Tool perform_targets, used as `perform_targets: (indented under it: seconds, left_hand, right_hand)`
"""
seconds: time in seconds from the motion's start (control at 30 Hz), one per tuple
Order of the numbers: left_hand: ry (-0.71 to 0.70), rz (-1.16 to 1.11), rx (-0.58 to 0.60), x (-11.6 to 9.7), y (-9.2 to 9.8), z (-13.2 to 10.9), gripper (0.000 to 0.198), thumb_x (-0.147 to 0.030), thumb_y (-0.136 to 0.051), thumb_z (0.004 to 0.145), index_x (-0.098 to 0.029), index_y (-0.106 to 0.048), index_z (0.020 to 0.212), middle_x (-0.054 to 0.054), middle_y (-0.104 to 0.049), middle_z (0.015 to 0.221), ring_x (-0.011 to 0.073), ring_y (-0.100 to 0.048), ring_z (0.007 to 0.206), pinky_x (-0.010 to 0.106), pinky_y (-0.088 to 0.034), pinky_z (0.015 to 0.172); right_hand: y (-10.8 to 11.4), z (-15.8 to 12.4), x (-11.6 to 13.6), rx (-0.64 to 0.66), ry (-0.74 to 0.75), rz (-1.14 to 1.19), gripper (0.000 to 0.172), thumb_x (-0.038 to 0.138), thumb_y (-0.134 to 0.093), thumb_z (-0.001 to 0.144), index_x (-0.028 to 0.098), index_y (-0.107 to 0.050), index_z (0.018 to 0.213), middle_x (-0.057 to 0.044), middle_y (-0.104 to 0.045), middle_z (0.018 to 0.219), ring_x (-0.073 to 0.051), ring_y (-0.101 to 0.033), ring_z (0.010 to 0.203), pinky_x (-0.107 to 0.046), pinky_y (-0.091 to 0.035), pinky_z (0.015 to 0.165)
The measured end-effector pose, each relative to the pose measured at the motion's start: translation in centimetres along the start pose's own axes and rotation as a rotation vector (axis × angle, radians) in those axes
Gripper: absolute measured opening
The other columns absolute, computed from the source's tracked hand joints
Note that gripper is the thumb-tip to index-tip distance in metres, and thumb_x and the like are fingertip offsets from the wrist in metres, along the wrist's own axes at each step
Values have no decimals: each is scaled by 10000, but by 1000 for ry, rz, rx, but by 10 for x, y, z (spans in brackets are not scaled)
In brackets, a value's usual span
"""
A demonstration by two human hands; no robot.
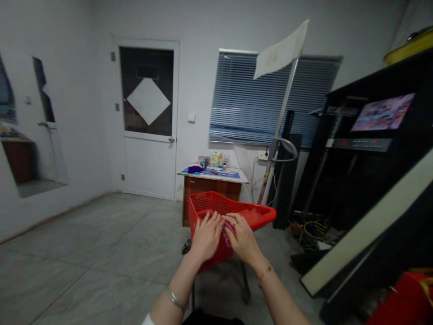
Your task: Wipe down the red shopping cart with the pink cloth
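Note:
A red plastic shopping cart (216,197) with perforated basket walls stands right in front of me. My right hand (238,232), with a ring on one finger, is closed round a crumpled pink cloth (228,235) at the cart's near side. Beside it lies my left hand (208,234), fingers stretched out and slightly apart over the near rim. Its fingertips come close to the cloth; whether they touch it I cannot tell. Both hands hide much of the near rim and part of the basket.
Behind the cart is a brown desk (211,186) with a purple cloth (195,169) and small bottles. A white door (149,164) is at the back left. Black shelving (372,174), leaning boards (375,225) and tangled cables (316,232) crowd the right side.

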State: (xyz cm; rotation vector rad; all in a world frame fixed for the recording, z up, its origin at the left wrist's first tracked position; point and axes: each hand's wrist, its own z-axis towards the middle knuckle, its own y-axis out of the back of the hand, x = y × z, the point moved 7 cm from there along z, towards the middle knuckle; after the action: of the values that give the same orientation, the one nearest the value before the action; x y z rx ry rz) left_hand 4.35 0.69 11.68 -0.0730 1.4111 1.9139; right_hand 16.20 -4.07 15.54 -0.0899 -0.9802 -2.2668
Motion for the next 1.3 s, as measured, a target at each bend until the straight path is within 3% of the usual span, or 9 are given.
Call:
perform_targets:
  seconds: [0.1, 0.27, 0.4, 0.57, 0.8, 0.93, 1.1, 1.2, 1.3]
  left_hand:
    - [-4, 183, -19, 11, 15, -3, 511, -415, -191, 1018, -267, -465, 1423, 35, -407, 1533, 236, -275, 1461, 575, -182, 1192]
    - [12, 313, -1, 31, 30, 4, 475, -367, -215, 1021, -286, -496, 1394, 14, -444, 1508, 249, -276, 1460, 616, -195, 1177]
    - [11, 382, -92, 19, 26, 9, 483, -411, -255, 1011, -244, -533, 1368, 34, -458, 1497, 293, -239, 1470, 650, -171, 1169]
    - [-42, 388, -206, 5, 18, 16, 487, -403, -238, 1013, -254, -554, 1352, 29, -532, 1441, 244, -377, 1411, 539, -229, 1183]
    - [2, 406, -242, 38, 31, 36, 453, -394, -278, 1001, -304, -573, 1333, -5, -514, 1457, 262, -364, 1416, 528, -288, 1155]
    - [29, 408, -216, 52, 33, 45, 457, -382, -277, 1000, -289, -588, 1322, 2, -518, 1456, 257, -373, 1411, 496, -315, 1146]
    - [52, 400, -245, 51, 29, 50, 461, -368, -266, 1000, -293, -597, 1312, 14, -501, 1470, 268, -384, 1401, 513, -305, 1141]
    - [51, 373, -262, 44, 24, 51, 467, -374, -266, 999, -280, -591, 1321, 27, -497, 1475, 279, -376, 1404, 528, -290, 1142]
    - [41, 367, -274, 42, 22, 52, 470, -377, -260, 1000, -287, -576, 1335, 26, -489, 1481, 279, -366, 1408, 535, -279, 1146]
  right_hand:
    - [8, 12, -24, 6, -33, -77, 314, 275, -439, 950, 191, -634, 1180, -100, -612, 1168, -209, -561, 1067, -381, -452, 973]
    - [28, 13, -74, -190, -238, -285, 330, 249, -426, 933, 142, -659, 1142, -120, -624, 1113, -231, -561, 999, -395, -437, 944]
    - [16, 8, -59, -307, -215, -401, 330, 275, -456, 929, 166, -652, 1171, -115, -615, 1179, -239, -536, 1048, -382, -413, 941]
    - [-2, 17, -39, -334, -217, -430, 333, 297, -430, 959, 184, -650, 1182, -111, -624, 1188, -225, -544, 1028, -359, -406, 901]
    - [-35, 33, -8, -187, -49, -373, 366, 324, -397, 983, 186, -608, 1249, -108, -605, 1255, -216, -525, 1091, -348, -395, 952]
    - [-16, 33, -42, -151, -113, -382, 364, 297, -392, 973, 188, -627, 1229, -114, -604, 1235, -215, -525, 1097, -345, -404, 943]
    - [13, 19, -83, -375, -337, -454, 364, 284, -411, 948, 140, -691, 1131, -166, -585, 1157, -248, -537, 1029, -397, -412, 920]
    - [-10, 22, -57, -399, -265, -411, 366, 291, -419, 954, 139, -666, 1176, -169, -589, 1154, -253, -524, 1053, -406, -416, 930]
    - [-39, 33, -21, -295, -100, -378, 368, 298, -428, 961, 163, -627, 1240, -154, -582, 1227, -251, -494, 1130, -410, -396, 984]
